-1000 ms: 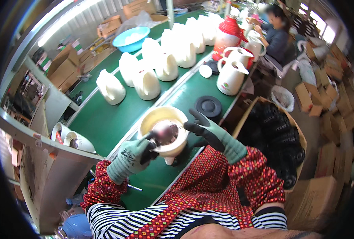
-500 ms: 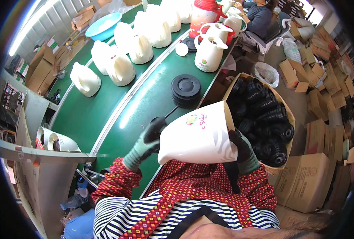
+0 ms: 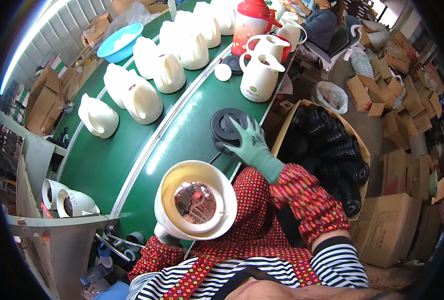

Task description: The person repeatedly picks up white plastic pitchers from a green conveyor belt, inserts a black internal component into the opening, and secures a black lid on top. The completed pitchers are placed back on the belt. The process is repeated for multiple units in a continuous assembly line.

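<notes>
My left hand [image 3: 168, 236], gloved and mostly hidden, supports a cream-white vacuum jug body [image 3: 164, 210] from below. The jug's open end faces up, and a mirror-like glass liner [image 3: 196, 202] shows inside. A thin dark rod [image 3: 215, 158] sticks out beyond its rim; I cannot tell whether my left hand holds it. My right hand [image 3: 252, 142], in a green glove, reaches over a stack of round black plastic bases [image 3: 224, 125] on the green table. Its fingers are spread, touching the stack's right side and top.
White jugs [image 3: 144, 102] stand in rows on the green table [image 3: 132, 145], with a red flask [image 3: 252, 25] farther back. A carton of black round parts [image 3: 327, 150] sits at my right. Two jug bodies [image 3: 77, 202] lie far left. Another person [image 3: 322, 25] sits at the back.
The jug has swung from lying sideways in both hands to open end up in my left hand. My right hand has left it and moved forward to the black stack.
</notes>
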The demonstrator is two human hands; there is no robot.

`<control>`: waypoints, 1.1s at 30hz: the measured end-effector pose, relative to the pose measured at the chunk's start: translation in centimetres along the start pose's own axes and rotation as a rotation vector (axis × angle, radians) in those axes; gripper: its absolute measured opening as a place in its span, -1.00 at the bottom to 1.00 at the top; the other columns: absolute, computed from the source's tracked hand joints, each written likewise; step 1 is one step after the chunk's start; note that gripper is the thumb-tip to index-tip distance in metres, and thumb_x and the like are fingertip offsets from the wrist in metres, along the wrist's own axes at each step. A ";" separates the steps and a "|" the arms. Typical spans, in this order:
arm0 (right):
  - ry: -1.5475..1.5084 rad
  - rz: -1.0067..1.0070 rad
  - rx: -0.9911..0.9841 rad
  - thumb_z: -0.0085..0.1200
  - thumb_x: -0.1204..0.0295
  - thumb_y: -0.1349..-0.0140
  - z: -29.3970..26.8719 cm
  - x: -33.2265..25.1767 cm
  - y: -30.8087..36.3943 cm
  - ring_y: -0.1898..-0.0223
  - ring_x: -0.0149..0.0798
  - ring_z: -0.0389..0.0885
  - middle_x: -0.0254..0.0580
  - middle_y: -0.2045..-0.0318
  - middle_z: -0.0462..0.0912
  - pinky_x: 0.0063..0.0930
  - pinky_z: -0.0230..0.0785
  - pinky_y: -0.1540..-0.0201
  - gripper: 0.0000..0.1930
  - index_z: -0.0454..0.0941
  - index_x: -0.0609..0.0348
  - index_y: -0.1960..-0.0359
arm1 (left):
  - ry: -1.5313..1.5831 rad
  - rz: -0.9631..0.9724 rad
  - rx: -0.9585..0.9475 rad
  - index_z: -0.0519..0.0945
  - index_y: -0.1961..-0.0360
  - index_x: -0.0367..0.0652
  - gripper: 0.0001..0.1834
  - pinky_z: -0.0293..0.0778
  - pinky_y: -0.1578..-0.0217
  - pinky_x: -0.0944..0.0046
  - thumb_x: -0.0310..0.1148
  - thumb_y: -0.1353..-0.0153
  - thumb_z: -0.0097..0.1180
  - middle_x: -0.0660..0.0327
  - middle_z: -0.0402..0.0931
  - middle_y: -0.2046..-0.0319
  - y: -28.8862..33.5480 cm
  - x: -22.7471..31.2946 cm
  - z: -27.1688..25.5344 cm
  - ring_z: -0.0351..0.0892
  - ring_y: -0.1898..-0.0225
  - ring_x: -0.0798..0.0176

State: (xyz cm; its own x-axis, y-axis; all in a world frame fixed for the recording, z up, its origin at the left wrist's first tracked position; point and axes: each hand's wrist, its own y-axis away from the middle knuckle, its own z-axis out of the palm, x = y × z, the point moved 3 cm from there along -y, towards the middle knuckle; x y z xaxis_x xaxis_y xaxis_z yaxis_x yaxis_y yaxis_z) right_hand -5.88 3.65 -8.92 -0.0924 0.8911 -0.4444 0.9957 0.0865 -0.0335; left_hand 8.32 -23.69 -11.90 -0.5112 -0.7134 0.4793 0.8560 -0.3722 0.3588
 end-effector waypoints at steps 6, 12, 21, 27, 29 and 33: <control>0.276 0.068 -0.138 0.22 -0.43 -0.03 4.8 2.4 -6.9 -0.46 0.42 0.10 0.47 -0.50 0.09 0.24 -0.08 -0.48 0.02 0.26 -0.42 -0.55 | -0.055 0.026 0.007 0.46 -0.38 -0.18 -0.52 0.54 -0.17 0.07 -0.29 -0.50 0.08 0.11 0.62 -0.18 0.2 1.1 -1.0 0.65 -0.13 0.20; 0.059 -0.008 0.187 0.34 -0.25 -0.05 2.6 2.2 -3.9 -0.25 0.28 0.30 0.26 -0.29 0.36 0.18 0.13 -0.35 -0.11 0.40 -0.39 -0.46 | -0.216 0.017 -0.060 0.43 -0.40 -0.22 -0.47 0.58 -0.11 0.08 -0.32 -0.46 0.12 0.08 0.64 -0.12 -0.6 1.2 -0.3 0.68 -0.07 0.15; -0.631 -0.321 0.084 0.32 -0.22 -0.08 -5.2 -1.5 12.6 -0.41 0.24 0.25 0.18 -0.45 0.29 0.06 0.03 -0.48 0.05 0.29 0.14 -0.52 | -0.458 -0.034 -0.253 0.38 -0.42 -0.29 -0.40 0.64 -0.03 0.08 -0.37 -0.41 0.17 0.05 0.69 -0.04 -2.5 -1.6 3.3 0.73 0.02 0.09; -0.781 -0.250 0.146 0.30 -0.19 -0.13 -6.1 -0.4 17.7 -0.47 0.18 0.20 0.14 -0.48 0.27 0.03 -0.01 -0.51 0.04 0.26 0.22 -0.53 | -0.507 -0.046 -0.295 0.35 -0.43 -0.34 -0.35 0.68 0.03 0.09 -0.40 -0.37 0.21 0.03 0.72 0.02 -2.4 -3.8 5.3 0.76 0.07 0.05; -0.973 -0.205 0.169 0.20 0.02 -0.33 -6.3 -0.2 18.6 -0.49 0.02 0.23 0.06 -0.52 0.24 -0.10 0.02 -0.52 -0.14 0.21 0.28 -0.54 | -0.545 -0.009 -0.281 0.34 -0.44 -0.36 -0.34 0.69 0.05 0.09 -0.41 -0.36 0.22 0.02 0.73 0.04 -2.5 -3.7 6.0 0.77 0.09 0.03; -1.761 0.094 -0.027 -0.06 0.44 -0.57 -2.1 3.6 18.9 -0.47 -0.25 0.31 -0.13 -0.50 0.29 -0.38 0.08 -0.55 -0.44 0.19 0.27 -0.54 | -1.138 0.564 -0.163 0.32 -0.45 -0.39 -0.30 0.72 0.08 0.09 -0.43 -0.33 0.24 0.00 0.74 0.08 -1.5 -0.9 9.1 0.79 0.13 0.00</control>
State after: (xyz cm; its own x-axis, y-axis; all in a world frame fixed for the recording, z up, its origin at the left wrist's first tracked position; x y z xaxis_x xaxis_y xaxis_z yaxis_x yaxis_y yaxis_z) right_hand 12.56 9.36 -9.29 0.0960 -0.6005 -0.7938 0.9945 0.0906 0.0518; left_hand 6.80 -17.14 -5.60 0.2155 0.0825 0.9730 0.9330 -0.3113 -0.1803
